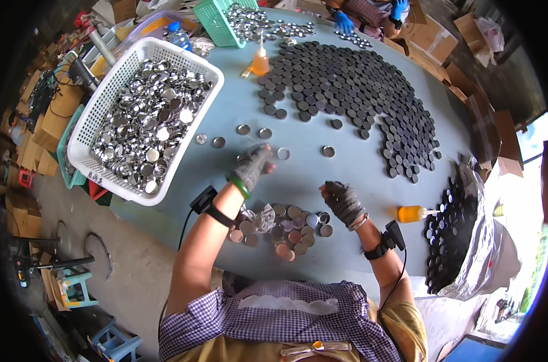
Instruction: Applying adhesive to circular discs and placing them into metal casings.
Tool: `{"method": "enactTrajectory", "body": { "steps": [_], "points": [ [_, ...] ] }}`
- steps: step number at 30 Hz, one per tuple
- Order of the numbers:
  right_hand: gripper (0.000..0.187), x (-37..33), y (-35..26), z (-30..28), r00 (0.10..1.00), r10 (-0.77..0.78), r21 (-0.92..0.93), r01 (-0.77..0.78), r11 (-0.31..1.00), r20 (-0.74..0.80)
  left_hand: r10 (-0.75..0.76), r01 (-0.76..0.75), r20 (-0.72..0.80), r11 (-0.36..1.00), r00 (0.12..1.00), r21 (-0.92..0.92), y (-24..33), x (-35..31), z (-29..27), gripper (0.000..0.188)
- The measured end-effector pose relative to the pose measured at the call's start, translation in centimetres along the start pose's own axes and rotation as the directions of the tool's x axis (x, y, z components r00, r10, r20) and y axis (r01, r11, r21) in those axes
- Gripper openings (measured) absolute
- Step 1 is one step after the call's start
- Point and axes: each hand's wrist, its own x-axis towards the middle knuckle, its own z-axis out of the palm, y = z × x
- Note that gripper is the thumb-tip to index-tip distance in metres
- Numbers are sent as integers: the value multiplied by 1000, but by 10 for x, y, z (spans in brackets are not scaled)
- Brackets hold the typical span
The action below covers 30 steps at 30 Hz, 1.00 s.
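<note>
My left hand (254, 163), in a grey fingerless glove, is over the middle of the table beside a thin silver round cap (283, 153). Its fingers and thumb look apart, with nothing visible between them. Farther right, my right hand (344, 203), gloved alike, has its fingers curled together; whatever they may hold is hidden. Beyond it lies a single round cap (328, 151) with a shiny rim. Several more silver caps (243, 129) sit beyond my left hand. Between my forearms is a cluster of round metal pieces (295, 236) with a crumpled grey cloth (264, 218).
A white basket (213, 75) heaped with shiny caps stands left. Many dark round pieces (346, 78) cover the far right. Two bottles of orange liquid (260, 64) (411, 213) are on the table. Black pieces (446, 241) lie by a silver sheet. A co-worker's blue-gloved hand (344, 23) is opposite.
</note>
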Motion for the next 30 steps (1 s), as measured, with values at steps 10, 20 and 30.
{"method": "enactTrajectory", "body": {
  "steps": [10, 20, 30],
  "points": [
    [21, -45, 11, 3, 971, 141, -327, -72, 942, 192, 425, -312, -344, 889, 837, 336, -29, -100, -99, 18],
    [13, 8, 46, -8, 985, 31, -461, -106, 881, -168, 648, -232, -147, 461, 747, 857, -87, -171, -136, 36],
    [54, -47, 4, -27, 910, -163, -374, 313, 873, 381, 588, -251, -71, 448, 806, 858, -104, -188, -138, 64]
  ]
}}
